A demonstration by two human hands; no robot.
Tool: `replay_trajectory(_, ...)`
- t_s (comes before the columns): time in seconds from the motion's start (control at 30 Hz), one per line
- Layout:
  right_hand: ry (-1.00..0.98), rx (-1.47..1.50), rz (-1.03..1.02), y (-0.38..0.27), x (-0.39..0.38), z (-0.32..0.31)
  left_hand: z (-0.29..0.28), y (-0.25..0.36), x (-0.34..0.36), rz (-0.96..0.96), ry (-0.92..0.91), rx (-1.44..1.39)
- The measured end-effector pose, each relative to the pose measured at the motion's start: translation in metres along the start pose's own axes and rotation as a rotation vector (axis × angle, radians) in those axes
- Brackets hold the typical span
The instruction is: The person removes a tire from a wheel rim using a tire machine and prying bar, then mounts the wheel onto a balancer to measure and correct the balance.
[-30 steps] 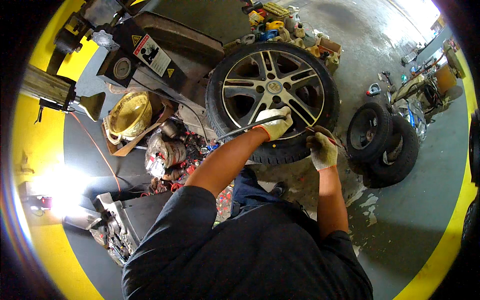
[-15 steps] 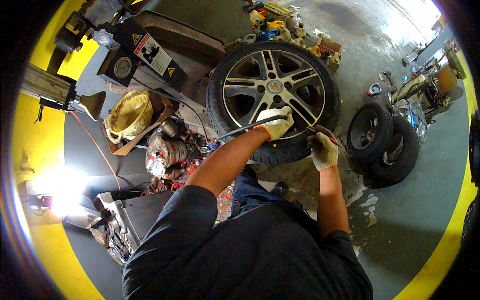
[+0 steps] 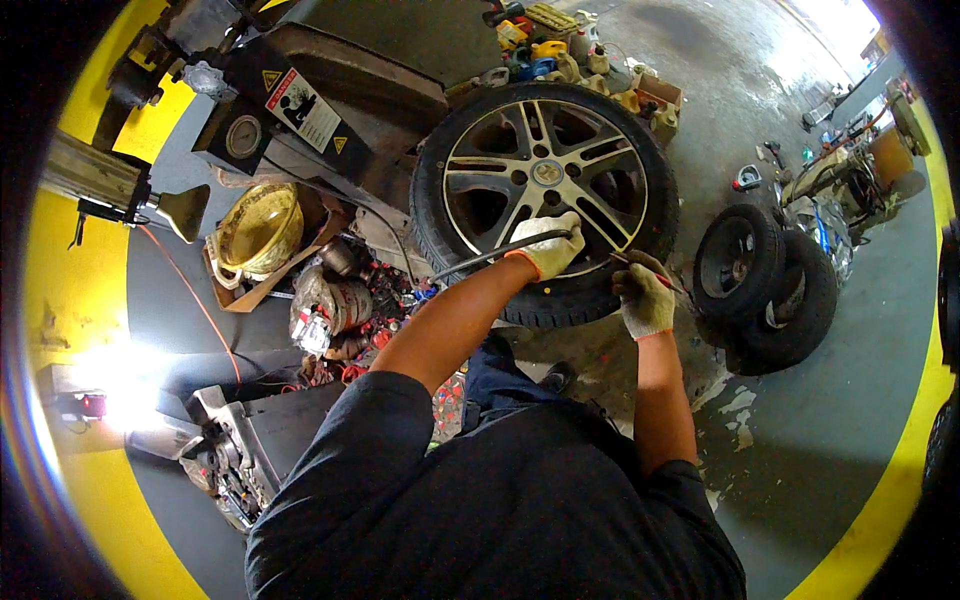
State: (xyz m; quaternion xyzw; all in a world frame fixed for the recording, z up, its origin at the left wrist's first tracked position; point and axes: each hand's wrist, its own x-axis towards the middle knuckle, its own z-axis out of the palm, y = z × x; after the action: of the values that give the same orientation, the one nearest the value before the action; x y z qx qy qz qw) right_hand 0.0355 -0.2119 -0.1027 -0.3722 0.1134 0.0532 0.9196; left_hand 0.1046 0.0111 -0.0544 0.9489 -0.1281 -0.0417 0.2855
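A car wheel [image 3: 540,175], a black tire on a dark and silver spoked rim, lies flat in front of me. My left hand [image 3: 550,245], in a white work glove, is over the near part of the rim. Its fingers are closed around a black air hose [image 3: 470,265], which runs off toward the lower left. At the tire's near right edge is my right hand [image 3: 645,295], gloved, with dark, dirty fingertips. It grips a thin tool with a red handle [image 3: 682,290]; the kind is unclear. Whatever is at the hose's end is hidden by my left glove.
Two more tires [image 3: 742,262] lie on the floor at right. Dark machinery with a pressure gauge [image 3: 243,136] stands at left, near a dirty yellow basin [image 3: 262,228] and scattered small parts. Several bottles and jugs [image 3: 560,65] crowd the floor behind the wheel.
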Motion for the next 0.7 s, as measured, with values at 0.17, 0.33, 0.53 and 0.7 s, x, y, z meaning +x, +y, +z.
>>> replay_trajectory(0.17,-0.027,0.03,-0.001,0.002,0.002,-0.003,0.004,-0.003,0.003,-0.01,-0.015,0.017)
replay_trajectory(0.33,-0.029,0.028,0.004,0.006,0.006,-0.012,0.004,-0.003,0.003,0.005,-0.017,0.029)
replay_trajectory(0.53,-0.035,0.053,0.012,0.004,0.003,-0.007,0.004,-0.003,0.002,0.004,-0.01,0.011)
replay_trajectory(0.7,-0.033,0.026,0.017,0.001,0.002,-0.001,0.005,-0.004,0.002,0.011,0.009,0.009)
